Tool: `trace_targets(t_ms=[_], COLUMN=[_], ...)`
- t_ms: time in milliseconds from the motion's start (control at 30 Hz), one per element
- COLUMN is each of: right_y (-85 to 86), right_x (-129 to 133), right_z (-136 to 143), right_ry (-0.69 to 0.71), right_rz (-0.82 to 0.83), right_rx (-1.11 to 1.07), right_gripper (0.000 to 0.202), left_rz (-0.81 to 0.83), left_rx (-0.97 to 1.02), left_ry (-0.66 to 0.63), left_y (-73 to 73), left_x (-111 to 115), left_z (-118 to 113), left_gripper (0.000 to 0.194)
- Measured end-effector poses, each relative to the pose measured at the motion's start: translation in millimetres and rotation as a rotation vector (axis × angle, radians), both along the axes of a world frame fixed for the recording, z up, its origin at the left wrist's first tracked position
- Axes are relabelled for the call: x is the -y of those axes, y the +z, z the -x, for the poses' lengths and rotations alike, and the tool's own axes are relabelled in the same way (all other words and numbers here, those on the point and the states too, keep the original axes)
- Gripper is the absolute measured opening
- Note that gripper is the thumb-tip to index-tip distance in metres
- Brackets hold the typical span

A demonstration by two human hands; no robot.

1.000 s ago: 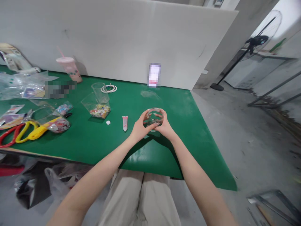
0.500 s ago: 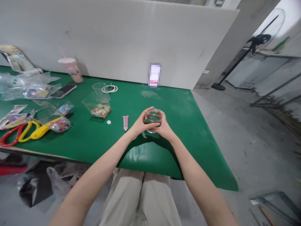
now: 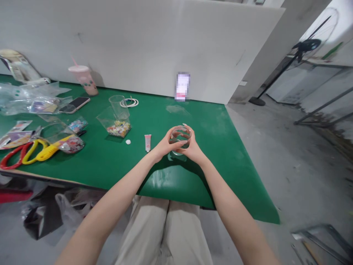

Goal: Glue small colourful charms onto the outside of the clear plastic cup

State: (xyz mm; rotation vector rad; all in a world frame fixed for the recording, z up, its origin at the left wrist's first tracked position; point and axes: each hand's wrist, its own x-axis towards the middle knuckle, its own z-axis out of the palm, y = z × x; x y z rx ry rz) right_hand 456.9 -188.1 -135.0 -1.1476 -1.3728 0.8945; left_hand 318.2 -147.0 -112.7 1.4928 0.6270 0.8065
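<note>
The fingers of the left hand (image 3: 164, 144) and right hand (image 3: 191, 147) curl around one clear glass (image 3: 180, 135) between them, above the green table (image 3: 193, 184). Just left lie one pink tube (image 3: 148, 142) and one white cap (image 3: 128, 141); farther left, one bag of mixed pieces (image 3: 119, 129), one clear cup (image 3: 119, 106), two scissor handles, red (image 3: 16, 156) and yellow (image 3: 33, 151). One lit phone (image 3: 182, 87) leans at the far side.

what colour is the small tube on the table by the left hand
The tube is pink and white; it shows in the head view.
</note>
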Motion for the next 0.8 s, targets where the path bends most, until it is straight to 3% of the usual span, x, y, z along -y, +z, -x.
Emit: trace_targets(t_ms=[800], right_y=[-2.5], right_x=[-2.1], right_z=[1.7], right_ry=[-0.003], right_rz=[-0.013], right_rx=[-0.009], right_gripper=[0.095], left_rz=[0.077], left_rx=[0.121], left_ry=[-0.069], left_y=[-1.0], left_x=[0.0], left_z=[0.1], left_gripper=[0.064])
